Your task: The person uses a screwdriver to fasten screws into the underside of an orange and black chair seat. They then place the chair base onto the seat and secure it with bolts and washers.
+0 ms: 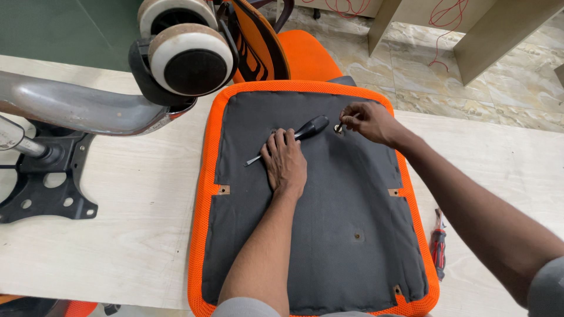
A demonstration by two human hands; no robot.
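Orange-rimmed chair seat (pixel 205 194) upside down on the counter (pixel 129 194), left hand (pixel 285 161) flat over a black-handled screwdriver (pixel 294 136), right hand (pixel 367 121) pinching a small bolt (pixel 338 127)

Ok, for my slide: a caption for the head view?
Left hand flat on upturned seat beside screwdriver; right hand pinches a screw.

Orange seat cushion (pixel 202 194) laid underside up on pale wooden counter (pixel 135 223), dark fabric panel exposed. Left hand (pixel 285 161) pressed flat on panel, black-handled screwdriver (pixel 294 136) pinned beneath fingers. Right hand (pixel 367 120) pinched on small bolt (pixel 339 127) at panel hole. Chair base with 2 casters (pixel 188 56) seen left; red-handled screwdriver (pixel 438 246) lying right.
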